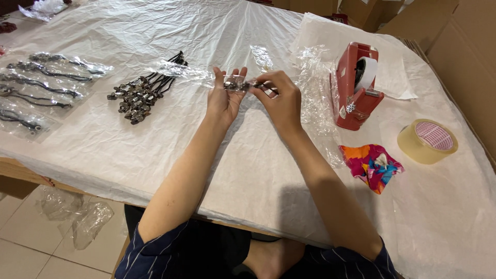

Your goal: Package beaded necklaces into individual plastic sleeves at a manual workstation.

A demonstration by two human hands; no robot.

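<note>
Nearest the person, bare counter (248,175) under crinkled white sheeting lay below both forearms. Above it, the left hand (223,98) had its grip closed on a small clear bag (235,83) with a metal charm inside, fingers up behind it and thumb in front. The right hand (279,98) pinched the bag's right end, its grip narrow on the plastic; the bag hung in the air between the 2 hands, just left of the red tape dispenser (355,88).

In my judgement the step was closing or smoothing the bag's open end. To do it well, the left hand should keep the bag flat and steady while the right folds the flap squarely, with the cord tucked fully inside so nothing is caught in the fold.

Right of the dispenser and nearer the person sat a bright patterned cloth (371,165) and a tape roll (427,140). Left of the dispenser, beyond the hands, lay a pile of loose charms (139,95) on black cords, and farther left a row of bagged ones (41,82). More empty bags (315,77) lay beside the dispenser.
</note>
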